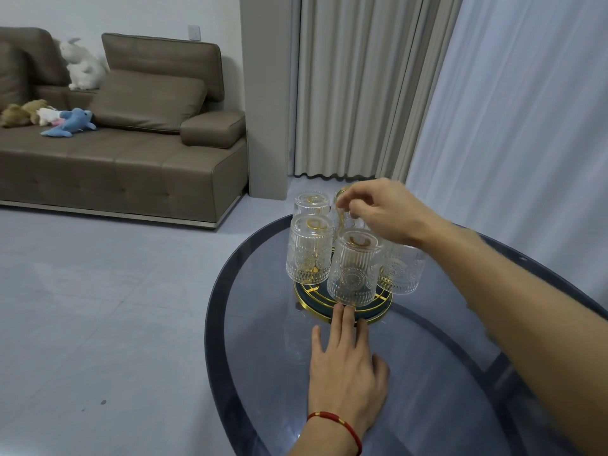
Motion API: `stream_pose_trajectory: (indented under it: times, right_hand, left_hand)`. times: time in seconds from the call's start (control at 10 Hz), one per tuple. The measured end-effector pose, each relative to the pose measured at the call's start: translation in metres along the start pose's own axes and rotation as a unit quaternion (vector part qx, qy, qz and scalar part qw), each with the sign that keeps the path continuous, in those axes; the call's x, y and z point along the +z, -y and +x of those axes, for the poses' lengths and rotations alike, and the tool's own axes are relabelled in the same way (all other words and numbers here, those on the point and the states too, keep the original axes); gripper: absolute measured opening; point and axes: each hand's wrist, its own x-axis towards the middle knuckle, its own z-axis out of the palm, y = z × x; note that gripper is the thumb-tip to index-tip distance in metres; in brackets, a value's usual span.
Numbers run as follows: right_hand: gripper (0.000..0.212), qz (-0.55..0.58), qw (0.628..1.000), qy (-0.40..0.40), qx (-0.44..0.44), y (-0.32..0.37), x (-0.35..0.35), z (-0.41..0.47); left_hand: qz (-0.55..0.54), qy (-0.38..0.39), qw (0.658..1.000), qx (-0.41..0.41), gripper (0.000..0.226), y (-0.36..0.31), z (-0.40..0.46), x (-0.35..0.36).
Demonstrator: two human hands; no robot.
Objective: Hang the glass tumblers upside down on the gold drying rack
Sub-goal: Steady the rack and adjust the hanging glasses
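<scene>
Several embossed glass tumblers hang upside down on the gold drying rack, whose round gold-rimmed base stands on the glass table. The nearest tumbler is at the front, another tumbler at the left, and a further tumbler at the right, partly behind my right arm. My right hand reaches over the tumblers and pinches the gold loop handle at the rack's top. My left hand lies flat on the table with straight fingers, fingertips touching the rack's base rim.
The round table has a dark rim, and its left edge drops to a grey tiled floor. A brown sofa with soft toys stands at the back left. Curtains hang behind the table.
</scene>
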Motion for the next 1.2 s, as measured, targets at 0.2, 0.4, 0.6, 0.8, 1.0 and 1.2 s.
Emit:
stream_pose_trajectory:
  times: [0.2,0.4,0.6,0.8,1.0,1.2]
  right_hand:
    - [0.074,-0.110,0.985,0.129,-0.033,-0.015,-0.014,-0.024]
    - [0.087,-0.133,0.981,0.131,-0.050,-0.019,-0.003,-0.033]
    - [0.089,-0.134,0.980,0.131,-0.060,-0.016,-0.005,-0.038]
    - [0.090,-0.150,0.977,0.139,-0.055,-0.014,-0.003,-0.040]
    - [0.093,-0.160,0.976,0.137,-0.048,-0.016,0.000,-0.044]
    - [0.090,-0.159,0.977,0.122,-0.071,-0.016,-0.003,-0.061]
  left_hand:
    - [-0.001,0.008,1.000,-0.002,0.062,0.000,0.001,0.002]
    - [0.001,0.027,1.000,-0.006,0.065,0.001,0.001,0.001]
    - [0.004,0.025,1.000,-0.006,0.064,0.002,0.002,0.002]
    - [0.000,0.022,1.000,-0.004,0.061,0.002,0.001,0.001]
    - [-0.007,0.041,0.999,0.001,0.060,0.001,0.000,-0.007]
    - [-0.045,-0.031,0.991,0.124,0.039,-0.002,-0.017,-0.031]
